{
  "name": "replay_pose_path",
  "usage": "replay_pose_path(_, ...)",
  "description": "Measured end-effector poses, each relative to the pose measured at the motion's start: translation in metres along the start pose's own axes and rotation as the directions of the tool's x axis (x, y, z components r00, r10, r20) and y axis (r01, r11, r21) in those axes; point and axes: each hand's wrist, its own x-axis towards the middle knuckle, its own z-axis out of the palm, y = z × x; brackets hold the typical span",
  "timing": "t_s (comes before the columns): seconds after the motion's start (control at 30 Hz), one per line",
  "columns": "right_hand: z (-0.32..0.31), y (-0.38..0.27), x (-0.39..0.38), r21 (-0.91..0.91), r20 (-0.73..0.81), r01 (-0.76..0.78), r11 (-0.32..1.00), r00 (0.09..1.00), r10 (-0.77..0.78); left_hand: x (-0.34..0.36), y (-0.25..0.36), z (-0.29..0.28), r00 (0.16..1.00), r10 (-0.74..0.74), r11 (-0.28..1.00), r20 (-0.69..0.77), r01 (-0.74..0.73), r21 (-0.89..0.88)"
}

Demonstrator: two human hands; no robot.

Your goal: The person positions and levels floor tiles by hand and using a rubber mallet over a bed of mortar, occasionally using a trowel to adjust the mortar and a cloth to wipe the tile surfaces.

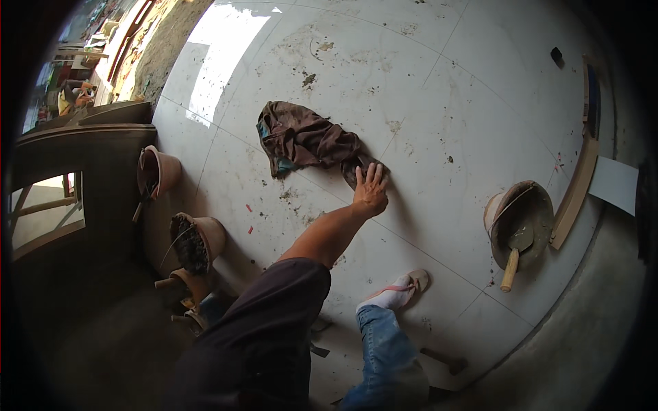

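Note:
My left hand (371,194) reaches out over the tiled floor, palm down. Its spread fingers press flat on the near right end of a crumpled brown cloth (308,137), which looks like an old garment with a blue inner edge. The cloth stretches from under the hand toward the upper left. Smears and crumbs of dirt lie on the pale tiles (439,205) around it. My right hand is out of the picture. Below the hand, my foot in a sock and sandal (401,291) stands on the tiles.
To the right, a bucket (493,212) holds a wooden-handled trowel (519,250). Several buckets stand left, including one with dark mortar (192,250). Wooden strips (574,192) lie along the right edge. A hammer-like tool (449,361) lies near my leg.

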Motion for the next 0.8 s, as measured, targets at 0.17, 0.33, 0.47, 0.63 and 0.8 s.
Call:
replay_pose_path(0.17, -0.040, 0.017, -0.127, 0.222, 0.104, -0.137, 0.965, 0.988, 0.116, -0.265, 0.013, -0.037, 0.827, 0.129, 0.889, 0.548, 0.149, -0.434)
replay_pose_path(0.33, -0.070, 0.036, -0.277, 0.336, 0.333, -0.408, 0.849, 0.894, 0.298, -0.519, -0.053, -0.149, 0.834, -0.206, 0.802, 0.511, 0.443, -0.400)
replay_pose_path(0.47, -0.086, 0.047, -0.335, 0.246, 0.391, -0.563, 0.789, 0.802, 0.451, -0.581, -0.106, -0.205, 0.616, -0.188, 0.611, 0.765, 0.683, -0.401)
replay_pose_path(0.63, 0.016, -0.025, -0.216, -0.445, -0.160, 0.201, 0.873, 0.941, -0.298, -0.573, -0.115, -0.153, 0.847, -0.335, 0.775, 0.413, 0.497, -0.391)
replay_pose_path(0.8, 0.305, -0.160, -0.099, -0.346, 0.275, 0.789, 0.508, 0.603, -0.749, -0.531, -0.047, -0.108, 0.952, 0.027, 0.693, 0.306, 0.202, -0.692)
